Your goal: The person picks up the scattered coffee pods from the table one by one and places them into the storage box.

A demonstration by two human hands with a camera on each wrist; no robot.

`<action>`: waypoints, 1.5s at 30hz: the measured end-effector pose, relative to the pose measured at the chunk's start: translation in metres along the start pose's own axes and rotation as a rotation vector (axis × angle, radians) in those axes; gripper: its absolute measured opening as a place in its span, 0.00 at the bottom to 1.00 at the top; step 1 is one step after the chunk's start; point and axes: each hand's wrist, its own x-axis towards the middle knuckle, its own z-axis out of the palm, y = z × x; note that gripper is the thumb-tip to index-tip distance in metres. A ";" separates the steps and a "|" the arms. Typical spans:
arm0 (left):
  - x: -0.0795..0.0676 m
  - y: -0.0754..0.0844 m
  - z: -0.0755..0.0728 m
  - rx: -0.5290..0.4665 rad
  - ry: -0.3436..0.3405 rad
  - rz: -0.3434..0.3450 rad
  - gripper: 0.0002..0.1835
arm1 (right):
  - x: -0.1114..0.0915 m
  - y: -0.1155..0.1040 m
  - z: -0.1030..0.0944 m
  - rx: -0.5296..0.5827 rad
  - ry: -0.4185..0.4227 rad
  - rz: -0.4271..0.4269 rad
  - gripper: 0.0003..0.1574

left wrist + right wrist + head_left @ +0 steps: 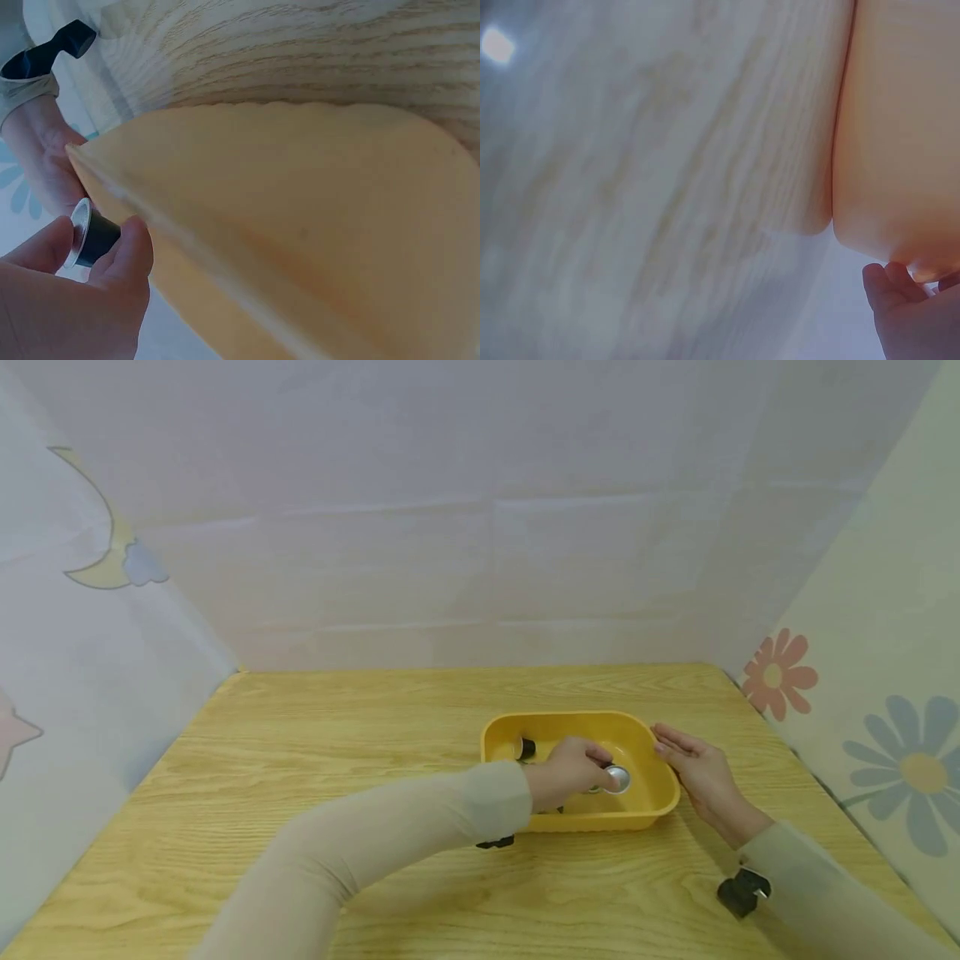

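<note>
My left hand (573,772) reaches into a yellow plastic bin (577,822) and pinches a coffee capsule (617,779) between thumb and fingers. In the left wrist view the capsule (97,238) has a dark body and a silver foil lid, tipped on its side. Another dark capsule (528,748) lies in the bin's left part, and my forearm hides some of the inside. My right hand (701,777) rests against the bin's right end, its fingers fairly straight along the rim. From the right wrist, its fingertips (881,289) show right at the bin's outer wall.
The bin stands on a wood-grain table (360,727), right of the middle. A pale cloth wall (450,568) rises behind, and a flower-printed wall (885,693) borders the right side. Black straps with dark mounts (742,892) sit at the wrists.
</note>
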 end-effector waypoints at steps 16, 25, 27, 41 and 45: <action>-0.007 -0.015 -0.018 -0.006 -0.041 0.037 0.21 | 0.000 0.001 0.000 0.024 -0.009 -0.026 0.37; -0.022 -0.024 -0.066 0.013 -0.019 0.122 0.23 | 0.000 0.001 -0.001 0.024 0.007 -0.029 0.37; -0.026 -0.027 -0.077 0.007 -0.006 0.128 0.23 | 0.000 0.001 -0.001 0.019 0.006 -0.026 0.36; -0.061 -0.047 -0.133 0.035 0.061 0.141 0.24 | 0.000 -0.001 -0.001 0.059 0.000 -0.001 0.38; -0.068 -0.054 -0.142 0.068 0.115 0.147 0.23 | 0.000 0.000 -0.002 0.068 -0.001 -0.010 0.38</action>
